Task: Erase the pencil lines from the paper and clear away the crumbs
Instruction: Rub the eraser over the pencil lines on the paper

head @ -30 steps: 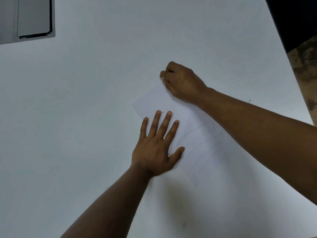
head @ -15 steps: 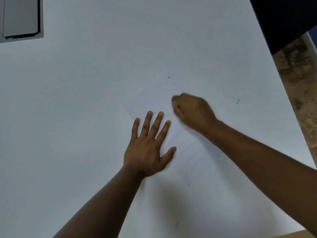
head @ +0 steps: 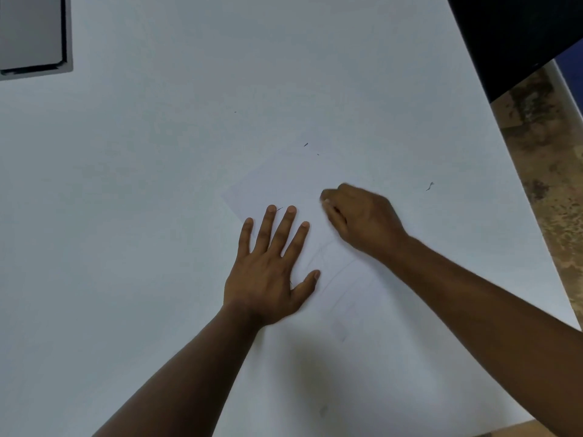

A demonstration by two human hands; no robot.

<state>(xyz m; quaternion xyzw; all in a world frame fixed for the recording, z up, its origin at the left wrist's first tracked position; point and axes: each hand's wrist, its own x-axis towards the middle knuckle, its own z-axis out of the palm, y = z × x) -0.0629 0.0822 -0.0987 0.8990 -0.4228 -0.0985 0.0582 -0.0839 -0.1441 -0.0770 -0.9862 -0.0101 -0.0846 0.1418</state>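
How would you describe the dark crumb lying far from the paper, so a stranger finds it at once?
Start at the white table's right edge, beside the mottled brown floor. Move inward toward the right hand; the crumb lies alone between them. Unlike the two specks beyond the paper, it is curled and off to the right.

Matt white paper (head: 362, 310) on smooth matt table (head: 157, 184)

The left hand (head: 268, 272) lies flat on the paper (head: 362, 310), the right hand (head: 362, 222) just beside it.
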